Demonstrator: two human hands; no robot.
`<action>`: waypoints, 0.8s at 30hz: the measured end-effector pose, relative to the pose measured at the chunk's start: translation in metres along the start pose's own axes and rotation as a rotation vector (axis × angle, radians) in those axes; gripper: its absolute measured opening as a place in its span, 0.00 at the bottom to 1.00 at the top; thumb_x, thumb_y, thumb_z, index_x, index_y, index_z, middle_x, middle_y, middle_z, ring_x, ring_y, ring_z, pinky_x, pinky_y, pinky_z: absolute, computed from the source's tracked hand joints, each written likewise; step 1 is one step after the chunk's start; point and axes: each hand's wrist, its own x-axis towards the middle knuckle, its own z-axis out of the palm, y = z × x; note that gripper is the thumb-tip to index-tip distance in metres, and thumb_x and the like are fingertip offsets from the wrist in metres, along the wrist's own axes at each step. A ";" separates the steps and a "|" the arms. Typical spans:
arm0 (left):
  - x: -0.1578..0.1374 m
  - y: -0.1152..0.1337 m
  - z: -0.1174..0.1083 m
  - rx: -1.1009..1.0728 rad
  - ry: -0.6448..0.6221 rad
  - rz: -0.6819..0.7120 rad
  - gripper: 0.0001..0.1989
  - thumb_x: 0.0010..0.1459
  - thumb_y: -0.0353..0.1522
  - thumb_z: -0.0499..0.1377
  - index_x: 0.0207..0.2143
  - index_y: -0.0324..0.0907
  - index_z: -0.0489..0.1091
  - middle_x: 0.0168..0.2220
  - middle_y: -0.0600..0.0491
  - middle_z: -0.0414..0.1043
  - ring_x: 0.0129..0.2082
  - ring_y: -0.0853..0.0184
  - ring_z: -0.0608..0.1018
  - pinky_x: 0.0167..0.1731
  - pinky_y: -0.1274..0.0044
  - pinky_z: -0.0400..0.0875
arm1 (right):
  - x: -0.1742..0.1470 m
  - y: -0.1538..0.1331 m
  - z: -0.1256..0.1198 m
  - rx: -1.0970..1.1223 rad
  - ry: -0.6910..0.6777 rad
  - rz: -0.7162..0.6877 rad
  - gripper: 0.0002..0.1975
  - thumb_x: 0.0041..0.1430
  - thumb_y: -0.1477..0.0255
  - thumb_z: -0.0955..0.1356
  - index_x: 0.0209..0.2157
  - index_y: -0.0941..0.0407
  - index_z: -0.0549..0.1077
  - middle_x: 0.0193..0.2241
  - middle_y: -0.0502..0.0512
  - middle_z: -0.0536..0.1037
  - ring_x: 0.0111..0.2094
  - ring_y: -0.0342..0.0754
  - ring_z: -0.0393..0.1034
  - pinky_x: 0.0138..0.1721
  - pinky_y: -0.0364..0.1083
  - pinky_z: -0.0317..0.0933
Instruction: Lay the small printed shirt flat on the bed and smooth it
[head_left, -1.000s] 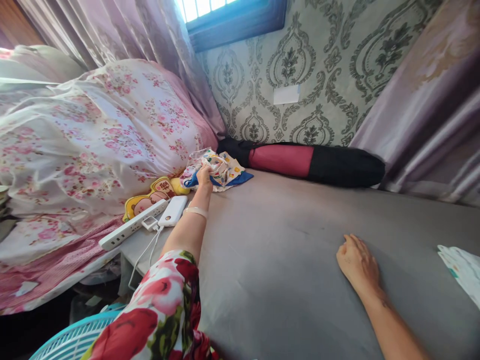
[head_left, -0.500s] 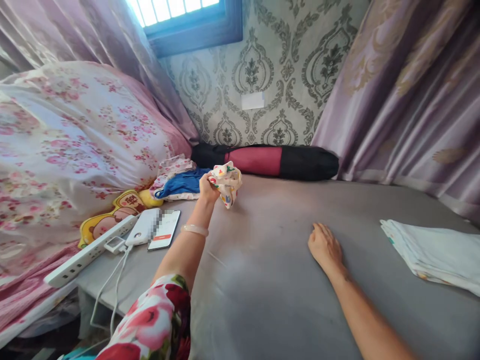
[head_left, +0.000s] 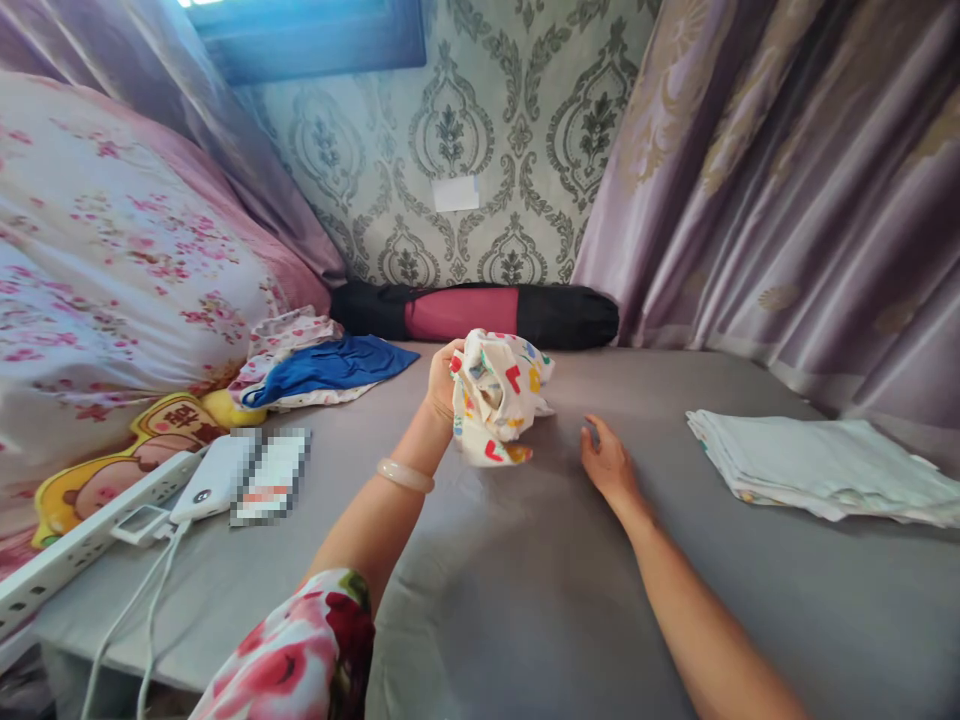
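Note:
Crumpled white cloth with red, yellow and green printed figures hangs from my left hand, whose fingers are closed on its left side; whether it is a garment I cannot tell. A pale bangle circles my left wrist. My right hand is apart from the cloth, just to its right over the grey sheet, with fingers bent and parted and nothing in them. Farther right lies a folded stack of white cloth. Left of the cloth are a blue garment and a patterned light one under it.
A black and red long bag lies along the wall. On the left are a white power strip, a white power bank with cables, a blurred-out phone, a yellow cushion and flowered bedding.
My left hand has brought the printed cloth to the right and nearer, and more of it shows spread. My right hand has moved closer to it with fingers lifted. The view has turned right.

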 end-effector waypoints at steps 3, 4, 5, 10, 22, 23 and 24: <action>-0.002 -0.007 0.015 0.012 -0.036 -0.011 0.01 0.45 0.29 0.56 0.23 0.42 0.66 0.16 0.58 0.67 0.14 0.71 0.71 0.20 0.79 0.70 | 0.006 -0.013 -0.011 0.135 0.082 -0.013 0.24 0.61 0.61 0.59 0.51 0.60 0.73 0.50 0.66 0.77 0.53 0.57 0.71 0.54 0.57 0.64; -0.002 -0.009 0.018 0.041 -0.038 -0.027 0.01 0.45 0.28 0.56 0.23 0.42 0.66 0.15 0.59 0.66 0.12 0.72 0.69 0.18 0.80 0.68 | 0.008 -0.019 -0.016 0.173 0.122 -0.016 0.24 0.61 0.61 0.59 0.50 0.59 0.74 0.50 0.66 0.77 0.53 0.57 0.71 0.54 0.57 0.63; -0.001 -0.010 0.020 0.077 -0.038 -0.048 0.02 0.44 0.27 0.57 0.24 0.41 0.66 0.15 0.59 0.66 0.12 0.72 0.69 0.18 0.80 0.67 | 0.010 -0.025 -0.021 0.210 0.159 -0.017 0.23 0.60 0.60 0.60 0.49 0.59 0.74 0.49 0.66 0.78 0.52 0.57 0.71 0.55 0.57 0.63; 0.008 -0.013 0.021 0.234 -0.081 -0.091 0.06 0.41 0.23 0.58 0.25 0.40 0.66 0.18 0.59 0.68 0.16 0.70 0.73 0.24 0.79 0.72 | 0.016 -0.054 -0.047 0.453 0.170 0.015 0.21 0.64 0.59 0.60 0.46 0.56 0.76 0.48 0.62 0.79 0.51 0.54 0.72 0.55 0.55 0.62; 0.005 -0.019 0.014 0.278 -0.002 -0.112 0.08 0.44 0.25 0.56 0.30 0.39 0.69 0.24 0.53 0.73 0.29 0.60 0.81 0.35 0.70 0.77 | 0.012 -0.085 -0.058 0.719 -0.369 -0.041 0.18 0.62 0.62 0.62 0.48 0.54 0.76 0.49 0.52 0.78 0.54 0.51 0.68 0.55 0.48 0.59; 0.005 -0.019 0.014 0.279 0.010 -0.108 0.08 0.45 0.25 0.56 0.31 0.39 0.70 0.25 0.53 0.73 0.30 0.59 0.81 0.36 0.70 0.77 | 0.011 -0.086 -0.057 0.716 -0.386 -0.037 0.18 0.61 0.60 0.63 0.47 0.54 0.76 0.47 0.53 0.79 0.52 0.51 0.69 0.53 0.47 0.61; 0.006 -0.018 0.013 0.277 0.021 -0.103 0.09 0.45 0.25 0.56 0.32 0.39 0.70 0.25 0.53 0.74 0.30 0.59 0.81 0.36 0.69 0.77 | 0.010 -0.087 -0.057 0.710 -0.393 -0.023 0.18 0.61 0.59 0.64 0.45 0.55 0.76 0.44 0.53 0.80 0.49 0.51 0.70 0.49 0.47 0.62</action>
